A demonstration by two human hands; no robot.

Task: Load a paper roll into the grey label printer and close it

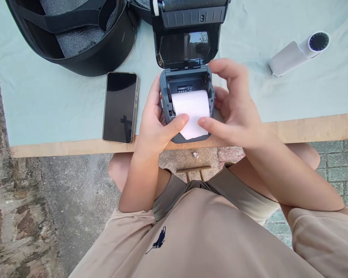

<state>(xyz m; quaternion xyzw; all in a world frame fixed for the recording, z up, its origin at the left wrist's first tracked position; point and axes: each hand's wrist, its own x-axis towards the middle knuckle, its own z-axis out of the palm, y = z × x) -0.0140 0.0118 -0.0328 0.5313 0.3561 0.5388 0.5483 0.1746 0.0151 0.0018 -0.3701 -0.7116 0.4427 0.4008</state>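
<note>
While its lid (187,46) stood open, tipped away from the wearer, a dark portable printer (178,82) sat between both hands at the near edge of a cloth-covered table (307,127). A white paper roll (190,104) lay inside, its loose end drawn toward the wearer over the front. Left hand (156,125): closed around the left side of the casing, thumb laid on the paper. Right hand (240,112): curved about the right side, thumb at the paper's right edge, index finger near the hinge; firmness of grip could not be told, fingertips being partly hidden. Phone (120,108), screen dark, lay left of the printer, below an unzipped black case (104,60).
</note>
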